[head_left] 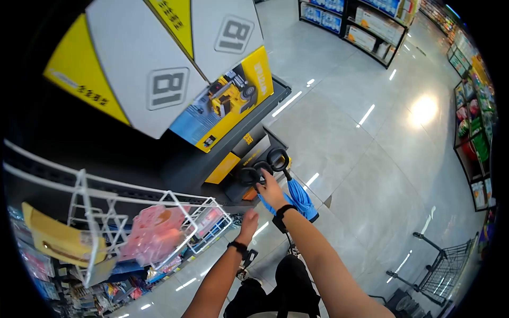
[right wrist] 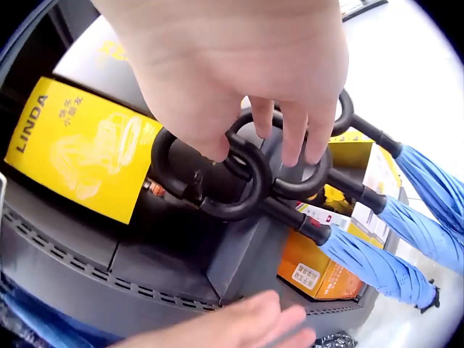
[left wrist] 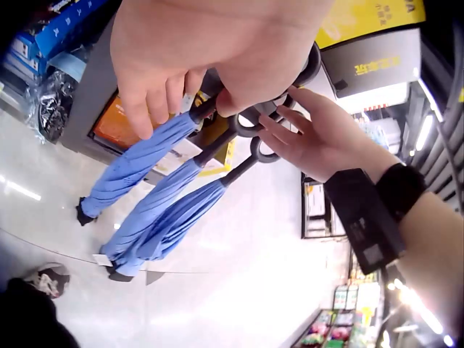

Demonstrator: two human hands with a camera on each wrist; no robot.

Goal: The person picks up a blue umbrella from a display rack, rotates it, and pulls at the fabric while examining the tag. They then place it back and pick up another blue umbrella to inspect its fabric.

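**Ana:** Where is the right hand (right wrist: pixel 239 65)?

**Ben:** Over the black C-shaped plastic handles (right wrist: pixel 246 181) of three blue folded fabric umbrellas (left wrist: pixel 159 210). The grip is apart: the fingers are spread and only lightly bent. The fingertips (right wrist: pixel 291 141) dip into the loops and touch them, but they close round none.

**Ana:** And the umbrellas themselves?

**Ben:** The handles bunch together right under the grip, against the corner of a dark grey display stand (right wrist: pixel 145 268). The canopies slant down and away from the grip towards the pale tiled floor (head_left: pixel 344 143). I cannot tell whether the tips rest on the floor.

**Ana:** What about the left hand (head_left: pixel 248 222)?

**Ben:** It sits below the right grip and a little short of it, fingers relaxed and holding nothing. A yellow printed cardboard box (right wrist: pixel 80 152) leans on the stand just past the handles.

**Ana:** How would one of them handle?

**Ben:** Light, I'd judge, and stiff along the shaft. The fabric is soft and slack, so it gives poor purchase. The handle looks smooth and hard, and its open C is the natural place for curled fingers. The loops overlap, though, so lifting one may drag its neighbours along. I'd take the outermost loop, the one farthest from the stand.
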